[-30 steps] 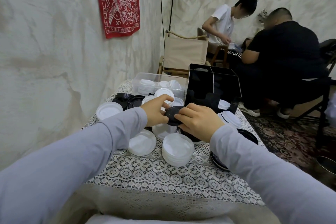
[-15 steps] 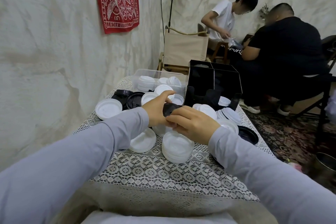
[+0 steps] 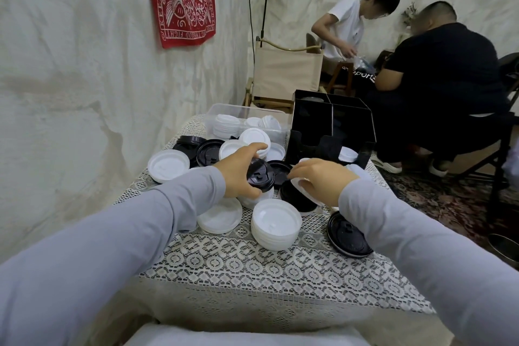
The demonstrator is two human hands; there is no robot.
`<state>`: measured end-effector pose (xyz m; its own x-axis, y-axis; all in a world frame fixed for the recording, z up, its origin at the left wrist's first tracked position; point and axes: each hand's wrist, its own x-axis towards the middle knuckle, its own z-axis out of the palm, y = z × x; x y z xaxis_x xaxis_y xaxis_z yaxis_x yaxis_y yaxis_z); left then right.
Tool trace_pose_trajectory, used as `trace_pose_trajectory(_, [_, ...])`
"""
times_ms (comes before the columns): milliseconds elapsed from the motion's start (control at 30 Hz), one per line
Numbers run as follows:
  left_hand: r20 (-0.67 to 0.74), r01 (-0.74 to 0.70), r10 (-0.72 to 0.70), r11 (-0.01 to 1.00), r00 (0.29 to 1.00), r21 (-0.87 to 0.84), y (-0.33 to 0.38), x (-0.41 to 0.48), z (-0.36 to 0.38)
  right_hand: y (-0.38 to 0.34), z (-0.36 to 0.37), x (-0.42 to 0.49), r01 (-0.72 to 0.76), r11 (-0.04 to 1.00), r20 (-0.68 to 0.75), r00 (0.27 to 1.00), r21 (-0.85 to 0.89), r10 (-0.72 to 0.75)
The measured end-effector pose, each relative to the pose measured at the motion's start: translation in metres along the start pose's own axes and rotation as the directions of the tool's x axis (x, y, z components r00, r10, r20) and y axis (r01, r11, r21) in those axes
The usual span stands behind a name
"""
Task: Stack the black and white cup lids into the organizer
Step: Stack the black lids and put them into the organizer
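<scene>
The left hand (image 3: pixel 238 174) holds a black lid (image 3: pixel 259 178), its fingers (image 3: pixel 252 148) spread wide over the far rim and the thumb under the near edge. The right hand (image 3: pixel 320 180) is just beside it, fingers (image 3: pixel 302 170) curled narrow onto a tilted white lid (image 3: pixel 306 193) that lies against a dark stack of lids (image 3: pixel 296 201). Just nearer than both sets of fingers, a white stack (image 3: pixel 276 223) stands on the lace-covered table (image 3: pixel 252 270). Beyond the right fingers is the black organizer (image 3: pixel 334 123), with one white lid showing in its front slot. Beyond the left fingers, a clear tub (image 3: pixel 222 112) holds more white lids.
</scene>
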<state>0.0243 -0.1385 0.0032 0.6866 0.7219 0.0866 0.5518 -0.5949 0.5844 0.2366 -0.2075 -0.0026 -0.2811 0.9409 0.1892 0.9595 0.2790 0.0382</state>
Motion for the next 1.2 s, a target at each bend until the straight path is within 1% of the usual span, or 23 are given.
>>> trace_pose_trajectory(67, [0.007,0.0,0.0,1.0,1.0,0.001,0.001,0.0,0.002,-0.009,0.003,0.003,0.051,0.998,0.099,0.994,-0.047,-0.046])
trace_pose_trajectory(133, [0.007,0.002,-0.002,1.0,1.0,-0.002,0.003,0.001,0.004,-0.018,0.006,0.004,0.059,0.995,0.236,0.971,-0.075,-0.04])
trace_pose_trajectory(167, [0.006,0.003,-0.003,1.0,1.0,-0.002,0.003,0.001,0.004,-0.022,0.008,0.006,0.066,0.993,0.282,0.959,-0.099,-0.035])
trace_pose_trajectory(200, [0.005,0.003,-0.003,1.0,1.0,0.003,0.003,0.002,0.004,-0.023,0.008,0.008,0.082,0.989,0.316,0.948,-0.124,-0.039])
trace_pose_trajectory(267, [0.009,0.007,-0.007,1.0,1.0,0.012,0.003,0.002,0.004,-0.023,0.01,0.013,0.119,0.98,0.34,0.939,-0.159,-0.059])
trace_pose_trajectory(333, [0.011,0.011,-0.011,1.0,1.0,0.01,0.003,0.001,0.004,-0.02,0.01,0.018,0.142,0.97,0.299,0.951,-0.198,-0.078])
trace_pose_trajectory(400, [0.011,0.01,-0.01,1.0,1.0,0.014,0.003,0.001,0.004,-0.019,0.01,0.021,0.168,0.943,0.252,0.963,-0.287,-0.095])
trace_pose_trajectory(500, [0.013,0.011,-0.011,1.0,1.0,0.019,0.002,0.001,0.004,-0.02,0.004,0.022,0.204,0.901,0.243,0.963,-0.382,-0.115])
trace_pose_trajectory(533, [0.014,0.01,-0.011,1.0,1.0,0.024,0.002,0.001,0.004,-0.021,0.003,0.021,0.234,0.884,0.196,0.966,-0.404,-0.166])
trace_pose_trajectory(567, [0.016,0.01,-0.011,1.0,1.0,0.028,0.002,0.001,0.004,-0.02,0.003,0.02,0.27,0.864,0.119,0.963,-0.425,-0.242])
trace_pose_trajectory(600, [0.019,0.009,-0.01,1.0,1.0,0.029,0.001,0.001,0.004,-0.019,0.004,0.019,0.301,0.848,0.051,0.949,-0.437,-0.31])
trace_pose_trajectory(667, [0.023,0.009,-0.009,1.0,1.0,0.025,0.0,0.001,0.004,-0.014,0.006,0.019,0.323,0.842,-0.019,0.93,-0.432,-0.366])
trace_pose_trajectory(800, [0.012,0.01,-0.011,1.0,1.0,0.03,0.0,0.002,0.003,-0.005,0.003,0.017,0.407,0.84,-0.079,0.883,-0.359,-0.462])
trace_pose_trajectory(933, [0.009,0.017,-0.017,0.999,1.0,0.044,-0.001,0.002,0.003,0.006,-0.002,0.016,0.373,0.867,-0.163,0.882,-0.33,-0.442])
trace_pose_trajectory(1033, [0.005,0.023,-0.023,0.998,1.0,0.051,-0.002,0.001,0.002,0.01,-0.005,0.014,0.352,0.877,-0.17,0.891,-0.326,-0.421])
trace_pose_trajectory(1100, [-0.001,0.024,-0.024,0.998,1.0,0.051,-0.002,0.0,0.001,0.013,-0.005,0.014,0.343,0.877,-0.196,0.885,-0.336,-0.422])
trace_pose_trajectory(1200, [-0.017,0.018,-0.017,0.998,1.0,0.061,-0.002,-0.001,-0.001,0.016,-0.007,0.014,0.319,0.877,-0.291,0.855,-0.361,-0.43])
